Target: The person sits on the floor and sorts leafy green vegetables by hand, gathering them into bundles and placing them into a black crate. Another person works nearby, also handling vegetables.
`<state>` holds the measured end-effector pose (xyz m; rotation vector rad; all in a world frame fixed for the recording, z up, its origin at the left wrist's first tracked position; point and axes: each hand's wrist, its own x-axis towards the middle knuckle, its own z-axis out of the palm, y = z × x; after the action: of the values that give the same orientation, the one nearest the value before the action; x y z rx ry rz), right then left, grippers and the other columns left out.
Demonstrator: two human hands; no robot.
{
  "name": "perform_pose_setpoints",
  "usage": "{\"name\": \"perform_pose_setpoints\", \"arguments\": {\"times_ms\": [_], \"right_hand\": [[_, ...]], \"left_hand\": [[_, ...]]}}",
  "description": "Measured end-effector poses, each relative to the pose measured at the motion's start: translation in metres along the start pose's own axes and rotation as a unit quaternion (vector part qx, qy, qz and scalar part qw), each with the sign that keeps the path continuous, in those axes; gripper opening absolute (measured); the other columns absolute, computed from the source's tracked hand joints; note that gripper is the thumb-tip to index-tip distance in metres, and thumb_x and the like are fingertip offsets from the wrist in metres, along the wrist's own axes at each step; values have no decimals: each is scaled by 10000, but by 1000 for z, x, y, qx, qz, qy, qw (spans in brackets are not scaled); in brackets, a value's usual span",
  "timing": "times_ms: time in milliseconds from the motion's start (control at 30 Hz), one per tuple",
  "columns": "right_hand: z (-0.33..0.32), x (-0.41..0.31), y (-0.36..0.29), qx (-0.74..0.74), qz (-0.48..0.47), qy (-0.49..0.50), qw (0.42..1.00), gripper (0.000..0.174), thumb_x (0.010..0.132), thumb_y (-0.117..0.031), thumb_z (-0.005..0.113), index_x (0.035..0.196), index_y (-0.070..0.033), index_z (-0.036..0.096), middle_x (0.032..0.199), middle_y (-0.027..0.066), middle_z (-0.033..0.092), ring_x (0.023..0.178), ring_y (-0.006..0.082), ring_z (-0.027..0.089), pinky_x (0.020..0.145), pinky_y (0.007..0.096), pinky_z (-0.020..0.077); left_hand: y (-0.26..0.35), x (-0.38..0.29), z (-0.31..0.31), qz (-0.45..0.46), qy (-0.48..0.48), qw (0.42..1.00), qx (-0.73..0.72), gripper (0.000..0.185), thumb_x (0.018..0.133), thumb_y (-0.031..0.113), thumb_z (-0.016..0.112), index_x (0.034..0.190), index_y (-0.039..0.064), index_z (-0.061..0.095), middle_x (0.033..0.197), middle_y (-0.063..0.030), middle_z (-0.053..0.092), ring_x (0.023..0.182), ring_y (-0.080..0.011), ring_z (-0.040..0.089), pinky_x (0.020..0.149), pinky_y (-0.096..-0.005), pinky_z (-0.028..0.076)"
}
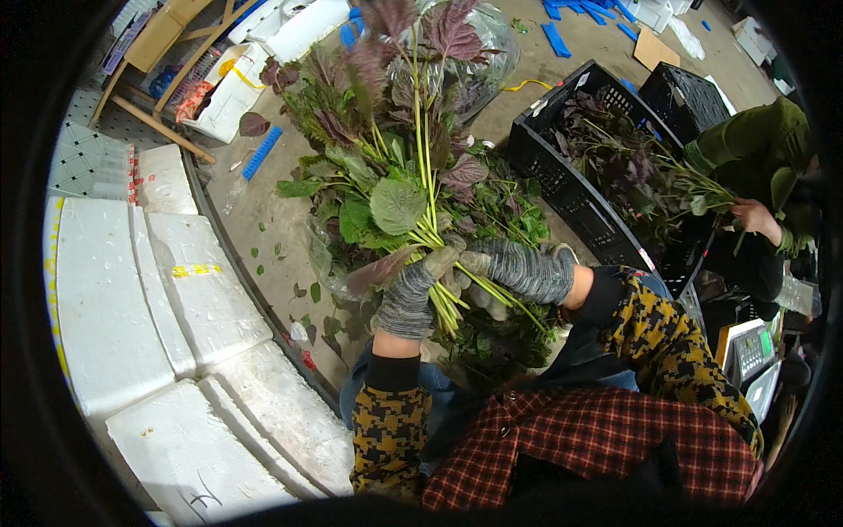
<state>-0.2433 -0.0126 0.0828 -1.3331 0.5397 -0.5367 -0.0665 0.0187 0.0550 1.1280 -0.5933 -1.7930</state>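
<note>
My left hand [421, 283], in a grey knit glove, is closed around the lower stems of a bunch of leafy perilla-like stalks [398, 207] with green and purple leaves. Against the same stems, from the right, presses my right hand [510, 267], gloved too; its fingertips meet the left hand's at the stems. The stalks fan upward, and their cut ends point down below the hands. Beneath lies a heap of loose green and purple stalks [520, 211], partly on clear plastic. Whether the right fingers hold stems of their own is hard to tell.
White foam boxes [112, 283] line the left side. At the right, a black plastic crate [573, 191] holds purple-leaved stalks, and a co-worker's hand [757, 217] grips some stems over it. A scale [747, 349] stands at the lower right. Blue strips [262, 153] and fallen leaves lie on the floor.
</note>
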Motion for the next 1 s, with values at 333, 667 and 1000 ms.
{"name": "perform_pose_setpoints", "arguments": {"times_ms": [333,667,1000], "right_hand": [[1,0,-35,-233,-115,251,933,673,636,-304,748,1134,27,440,1017,120,536,937,187,511,813,326,432],[-15,5,-16,2,-65,326,943,277,784,-189,602,971,8,551,855,59,582,763,108,525,665,266,446],[0,9,-20,85,-104,313,940,377,788,-203,606,1088,-16,476,955,63,566,892,162,542,787,291,448]], "left_hand": [[-49,34,-19,202,33,901,383,315,739,62,615,1010,-33,487,910,-117,570,826,-175,563,738,-298,476],[-23,13,29,95,-1,994,-61,299,707,-16,637,972,-74,513,908,-199,579,717,-221,617,539,-291,547],[-2,-2,23,52,-4,991,120,320,882,119,385,1146,-59,411,1088,-200,497,985,-245,523,849,-318,447]]}}
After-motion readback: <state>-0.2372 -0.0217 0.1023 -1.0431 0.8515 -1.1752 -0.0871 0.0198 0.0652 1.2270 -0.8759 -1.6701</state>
